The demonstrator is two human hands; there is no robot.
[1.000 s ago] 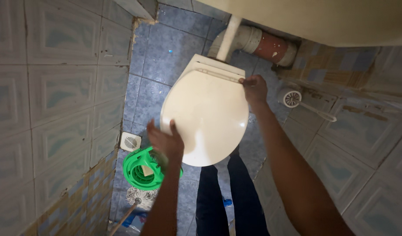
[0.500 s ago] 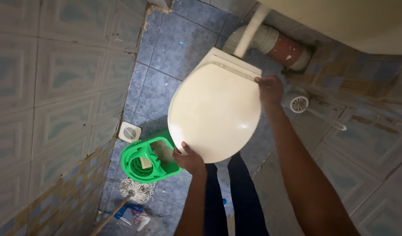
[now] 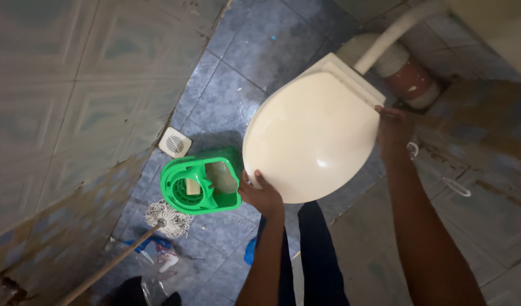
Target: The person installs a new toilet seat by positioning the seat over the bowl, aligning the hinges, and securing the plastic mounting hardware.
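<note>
The lid (image 3: pixel 308 136) lies closed over the toilet, a cream oval in the middle of the blue floor (image 3: pixel 243 51). Its long axis runs from the near left, by the person's legs, up to the far right, where the hinge edge meets the white pipe (image 3: pixel 394 31) and the wall.

The left hand (image 3: pixel 261 195) sits at the near end of that axis, fingers curled under the front rim and thumb lying on top, so it is clamped on the lid's edge. The right hand (image 3: pixel 394 127) is at the opposite, far-right end, pressed against the lid's side beside the hinge; it touches the edge, but I cannot tell whether the fingers close around it.

So the lid lies between the two hands, spanned end to end. The left one is nearer the person's body and the right arm is stretched out further.

Just left of the left hand stands a green bucket (image 3: pixel 201 181), with a mop (image 3: pixel 165 218) lying near it and a floor drain (image 3: pixel 174 143) beyond.
</note>
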